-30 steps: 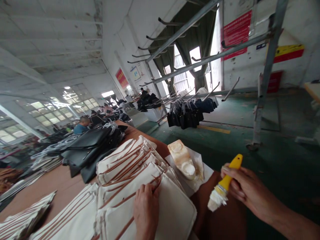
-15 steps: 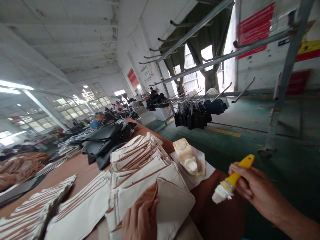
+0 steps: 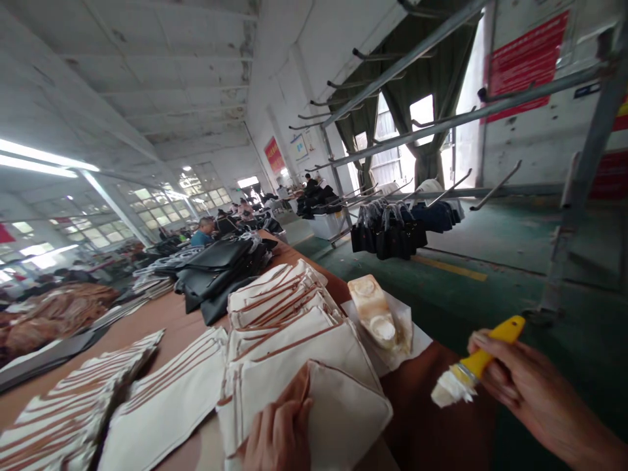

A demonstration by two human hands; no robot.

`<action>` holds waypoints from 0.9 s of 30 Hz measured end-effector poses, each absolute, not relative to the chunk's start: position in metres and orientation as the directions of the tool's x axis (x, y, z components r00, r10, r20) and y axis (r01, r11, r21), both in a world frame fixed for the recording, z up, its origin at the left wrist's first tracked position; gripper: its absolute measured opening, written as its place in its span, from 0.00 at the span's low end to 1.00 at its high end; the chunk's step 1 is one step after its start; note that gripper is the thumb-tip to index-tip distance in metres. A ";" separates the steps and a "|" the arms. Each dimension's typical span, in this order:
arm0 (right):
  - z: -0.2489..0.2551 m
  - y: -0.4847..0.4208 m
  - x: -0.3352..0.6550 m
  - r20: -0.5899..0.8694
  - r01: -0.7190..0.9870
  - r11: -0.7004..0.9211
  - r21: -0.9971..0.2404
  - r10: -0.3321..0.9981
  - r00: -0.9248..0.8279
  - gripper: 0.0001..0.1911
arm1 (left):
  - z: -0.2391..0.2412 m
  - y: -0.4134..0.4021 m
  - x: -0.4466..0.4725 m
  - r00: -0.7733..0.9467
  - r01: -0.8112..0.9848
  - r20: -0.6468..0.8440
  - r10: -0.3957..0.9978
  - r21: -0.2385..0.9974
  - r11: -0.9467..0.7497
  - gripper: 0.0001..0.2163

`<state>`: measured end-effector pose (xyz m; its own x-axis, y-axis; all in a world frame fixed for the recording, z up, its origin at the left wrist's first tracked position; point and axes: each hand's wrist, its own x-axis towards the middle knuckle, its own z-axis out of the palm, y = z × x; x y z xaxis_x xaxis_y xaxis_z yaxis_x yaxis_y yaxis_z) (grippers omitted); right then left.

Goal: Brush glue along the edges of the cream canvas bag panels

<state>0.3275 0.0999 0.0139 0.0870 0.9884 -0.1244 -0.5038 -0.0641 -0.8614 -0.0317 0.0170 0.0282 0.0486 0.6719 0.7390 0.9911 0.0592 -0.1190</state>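
My right hand (image 3: 523, 386) grips a paintbrush (image 3: 498, 340) by its yellow handle, out past the table's right edge. White paste coats the bristles, which point left. My left hand (image 3: 279, 432) is closed on the turned-back edge of a cream leather panel (image 3: 346, 405) with a brown inner side. That panel lies on a stack of similar cream pieces (image 3: 299, 347) with brown edges. Beyond it, a cut-open plastic container (image 3: 369, 301) smeared with white paste rests on a white sheet (image 3: 419, 340).
More cream panels (image 3: 167, 405) lie fanned out at the left on the brown table (image 3: 196, 353). Black leather pieces (image 3: 216, 268) are piled farther back. A metal rack (image 3: 564, 216) with hanging black bags (image 3: 390, 232) stands at the right. A person in blue (image 3: 202, 234) sits in the background.
The view has turned slightly left, so most things appear shifted right. My right hand still holds the paintbrush, and my left hand stays on the folded panel.
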 end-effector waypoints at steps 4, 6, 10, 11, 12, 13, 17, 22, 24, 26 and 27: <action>0.013 0.098 0.322 -0.106 -0.509 -0.058 -0.859 0.992 0.067 0.18 | 0.033 0.032 -0.021 -0.061 0.997 0.612 0.788 0.001 0.077 0.08; 0.014 0.097 0.320 -0.093 -0.510 -0.051 -0.859 0.994 0.057 0.18 | 0.042 0.046 -0.017 -0.145 0.989 0.491 0.859 0.093 0.113 0.08; 0.018 0.097 0.316 -0.084 -0.551 -0.050 -0.833 0.996 0.036 0.17 | 0.056 0.078 -0.006 -0.244 0.965 0.189 0.951 0.147 0.219 0.05; 0.018 0.098 0.314 -0.084 -0.566 -0.054 -0.822 0.996 0.027 0.17 | 0.057 0.086 -0.002 -0.252 0.963 0.158 0.955 0.139 0.231 0.04; 0.019 0.099 0.311 -0.085 -0.581 -0.060 -0.812 0.996 0.016 0.16 | 0.057 0.093 0.002 -0.253 0.963 0.149 0.956 0.137 0.234 0.05; 0.019 0.101 0.309 -0.086 -0.596 -0.067 -0.800 0.996 0.003 0.16 | 0.056 0.100 0.006 -0.249 0.963 0.153 0.956 0.141 0.229 0.08; 0.022 0.112 0.297 -0.068 -0.672 -0.098 -0.734 0.995 -0.071 0.16 | 0.047 0.123 0.010 -0.266 0.951 0.168 0.949 0.205 0.231 0.14; 0.034 0.131 0.281 0.036 -0.678 -0.031 -0.734 0.996 -0.084 0.14 | 0.037 0.137 -0.003 -0.262 0.873 0.066 0.963 0.442 0.207 0.14; 0.039 0.137 0.271 0.083 -0.638 0.030 -0.769 0.995 -0.054 0.14 | 0.035 0.132 -0.005 -0.219 0.821 0.034 0.975 0.547 0.165 0.15; 0.043 0.143 0.260 0.121 -0.584 0.080 -0.808 0.992 -0.031 0.15 | 0.034 0.124 -0.004 -0.194 0.766 0.021 0.981 0.628 0.138 0.17; 0.044 0.145 0.253 0.139 -0.550 0.100 -0.829 0.990 -0.029 0.15 | 0.034 0.119 -0.003 -0.190 0.741 0.016 0.982 0.659 0.132 0.17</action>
<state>0.2532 0.1446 0.0445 -0.0294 0.9899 0.1387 -0.5505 0.0998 -0.8289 -0.0030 0.1187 0.0341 -0.1895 0.9817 0.0165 0.7406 0.1319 0.6588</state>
